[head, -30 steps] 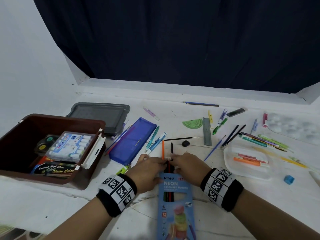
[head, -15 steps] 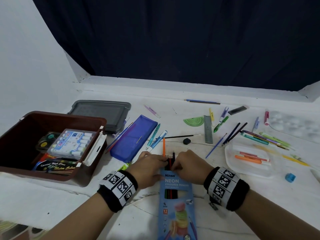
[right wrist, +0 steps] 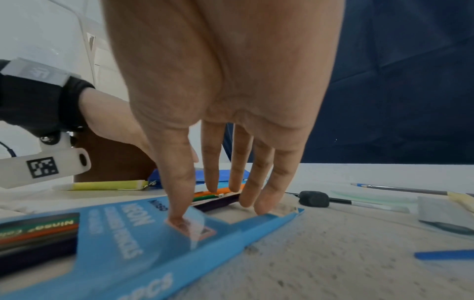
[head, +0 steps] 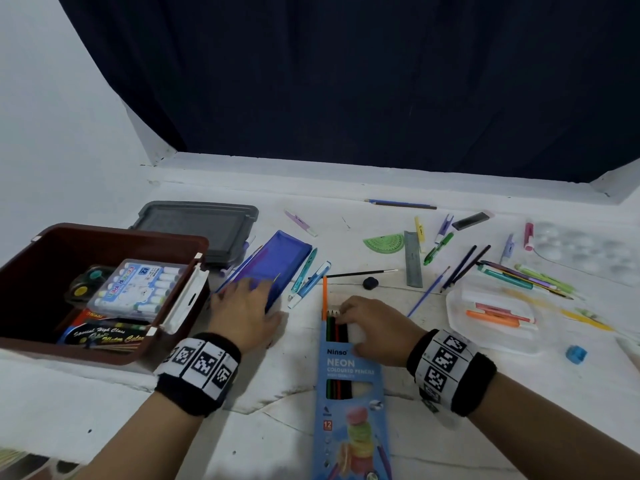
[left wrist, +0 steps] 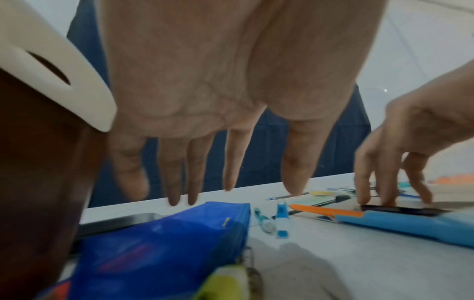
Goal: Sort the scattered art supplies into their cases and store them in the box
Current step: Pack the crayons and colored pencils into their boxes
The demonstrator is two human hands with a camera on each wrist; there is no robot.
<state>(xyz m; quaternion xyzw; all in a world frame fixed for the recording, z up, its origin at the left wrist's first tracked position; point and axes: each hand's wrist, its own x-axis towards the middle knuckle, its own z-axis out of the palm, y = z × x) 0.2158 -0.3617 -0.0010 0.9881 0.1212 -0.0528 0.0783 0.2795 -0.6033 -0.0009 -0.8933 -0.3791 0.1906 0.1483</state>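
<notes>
A light blue neon pencil box (head: 349, 393) lies flat in front of me, its mouth facing away, with several coloured pencils (head: 335, 327) in it. One orange pencil (head: 325, 296) sticks out far past the mouth. My right hand (head: 360, 317) rests at the mouth with fingers straight, fingertips on the pencil ends (right wrist: 218, 198) and thumb pressing the box flap (right wrist: 195, 225). My left hand (head: 242, 299) hovers open, fingers spread, over the near end of a blue pencil pouch (head: 273, 265), holding nothing. The brown storage box (head: 31, 258) stands at the left with marker and paint sets inside.
A grey lid (head: 197, 226) lies behind the brown box. Pens, brushes, a ruler (head: 412, 259), a green protractor (head: 384, 243) and a black eraser (head: 370, 283) are scattered beyond my hands. A clear tray (head: 491, 337) with orange markers sits right. A yellow highlighter (right wrist: 107, 185) lies by the pouch.
My left hand has left the mouth of the pencil box and moved left over the blue pouch, fingers spread. My right hand stays at the pencil ends.
</notes>
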